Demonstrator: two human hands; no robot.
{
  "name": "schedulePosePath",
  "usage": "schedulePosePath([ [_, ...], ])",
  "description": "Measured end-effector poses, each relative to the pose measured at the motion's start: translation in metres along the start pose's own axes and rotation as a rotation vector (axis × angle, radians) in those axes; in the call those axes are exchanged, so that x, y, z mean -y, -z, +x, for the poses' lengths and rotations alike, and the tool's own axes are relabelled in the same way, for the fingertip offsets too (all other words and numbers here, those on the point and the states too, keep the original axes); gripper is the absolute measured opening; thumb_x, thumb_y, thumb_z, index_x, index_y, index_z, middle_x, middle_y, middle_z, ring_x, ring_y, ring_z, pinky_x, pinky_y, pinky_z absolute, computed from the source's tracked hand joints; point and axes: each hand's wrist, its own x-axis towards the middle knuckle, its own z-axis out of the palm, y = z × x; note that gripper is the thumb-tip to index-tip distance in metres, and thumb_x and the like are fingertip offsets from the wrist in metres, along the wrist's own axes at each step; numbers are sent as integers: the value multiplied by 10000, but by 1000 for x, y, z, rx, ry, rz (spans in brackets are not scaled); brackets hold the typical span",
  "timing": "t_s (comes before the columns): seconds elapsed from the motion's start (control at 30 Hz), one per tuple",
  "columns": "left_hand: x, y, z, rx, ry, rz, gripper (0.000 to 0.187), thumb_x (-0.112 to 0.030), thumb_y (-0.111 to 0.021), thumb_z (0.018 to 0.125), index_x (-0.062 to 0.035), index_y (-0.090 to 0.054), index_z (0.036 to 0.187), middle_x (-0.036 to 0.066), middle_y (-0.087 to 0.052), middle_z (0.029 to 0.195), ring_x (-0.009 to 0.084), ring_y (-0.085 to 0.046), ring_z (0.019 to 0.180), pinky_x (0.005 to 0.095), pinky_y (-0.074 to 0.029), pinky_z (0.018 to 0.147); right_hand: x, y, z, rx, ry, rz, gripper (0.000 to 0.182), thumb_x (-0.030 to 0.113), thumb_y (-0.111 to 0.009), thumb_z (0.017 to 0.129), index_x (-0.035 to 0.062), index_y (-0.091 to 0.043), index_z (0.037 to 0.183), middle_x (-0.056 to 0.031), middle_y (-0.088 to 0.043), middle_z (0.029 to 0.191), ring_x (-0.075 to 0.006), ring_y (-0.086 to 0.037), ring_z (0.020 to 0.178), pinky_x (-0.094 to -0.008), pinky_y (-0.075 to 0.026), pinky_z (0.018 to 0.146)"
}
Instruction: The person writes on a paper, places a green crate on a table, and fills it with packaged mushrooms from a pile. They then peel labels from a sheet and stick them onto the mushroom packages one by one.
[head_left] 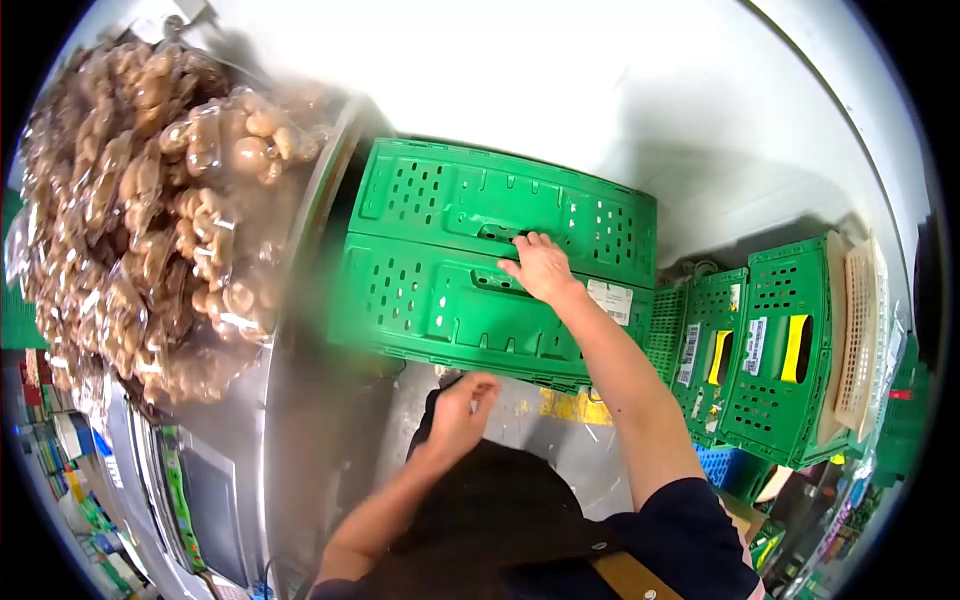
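Note:
In front of me is a green plastic crate (400, 300) with perforated, ribbed panels, two handle slots near the middle and a white label at its right. My right hand (545, 268) rests on it by the slots, its fingers bent over the upper slot's edge and its thumb near the lower slot. My left hand (465, 415) is curled closed just below the crate's near edge, apart from it; nothing shows between its fingers. A large heap of brown mushrooms in clear plastic bags (150, 200) lies on the left.
A metal counter (310, 430) runs beside the mushroom bags. More green crates with yellow handles (795, 350) stand stacked on edge at the right, with a cream perforated tray (857, 330) against them. A white wall (500, 70) rises behind. Below is grey floor with yellow marking (575, 406).

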Motion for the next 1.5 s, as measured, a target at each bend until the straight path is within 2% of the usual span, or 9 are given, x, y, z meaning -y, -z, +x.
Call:
schedulePosePath([
  [0.23,3,14,143,38,-334,393,388,-112,-611,844,1,-505,1200,203,-569,1172,364,-544,1087,434,-450,912,-15,110,42,80,97,68,402,392,-704,760,67,-637,987,-132,-632,989,-337,-609,892,-422,-503,756],
  [0.37,24,-12,202,33,-466,742,520,-188,-631,837,0,-455,1289,191,-523,1260,357,-450,1222,463,-338,1045,-29,156,81,-412,325,-149,277,297,-722,754,95,-682,940,-70,-591,905,-270,-570,898,-385,-484,756],
  [0.67,-37,10,186,140,-515,745,241,-214,-712,759,-56,-604,904,99,-549,889,295,-538,870,418,-445,775,-40,167,107,-740,428,-4,220,190,-722,735,145,-654,939,-23,-522,792,-232,-520,774,-368,-433,720],
  [0.87,-111,57,81,585,-624,571,236,-156,-752,693,-74,-547,777,88,-454,721,271,-515,676,396,-435,582,-44,66,-22,63,682,138,182,97,-573,764,46,-589,938,-72,-517,817,-250,-541,833,-370,-468,768],
  [0.97,-105,65,70,721,-645,602,213,-192,-715,734,-61,-559,794,98,-513,793,270,-538,742,366,-454,619,-72,12,-58,-74,863,170,164,77,-546,763,48,-573,922,-92,-559,916,-290,-546,904,-391,-466,805],
  [1.03,-101,68,100,752,-544,432,200,-159,-737,729,-60,-605,842,104,-568,826,275,-574,746,375,-467,600,-78,28,-52,61,722,154,148,70,-538,777,52,-566,920,-97,-571,927,-293,-551,915,-405,-477,787],
  [1.13,-84,77,148,621,-384,849,263,-162,-715,772,-37,-603,974,134,-622,947,324,-606,857,403,-496,714,-99,37,-31,-356,40,294,193,86,-620,788,39,-588,972,-153,-600,949,-333,-595,879,-421,-496,775],
  [1.23,-98,85,148,546,-353,939,332,-151,-705,781,-18,-576,1056,154,-626,978,358,-603,901,428,-490,778,-155,24,-17,-288,-640,454,363,217,-703,778,-7,-602,1046,-183,-683,889,-321,-665,850,-396,-520,764],
  [1.5,-91,83,89,507,-188,674,252,-101,-660,819,13,-597,1036,182,-623,935,372,-609,861,419,-497,753,-159,20,-16,-265,-934,341,302,291,-720,755,75,-713,966,-168,-693,955,-332,-657,920,-416,-514,796],
])
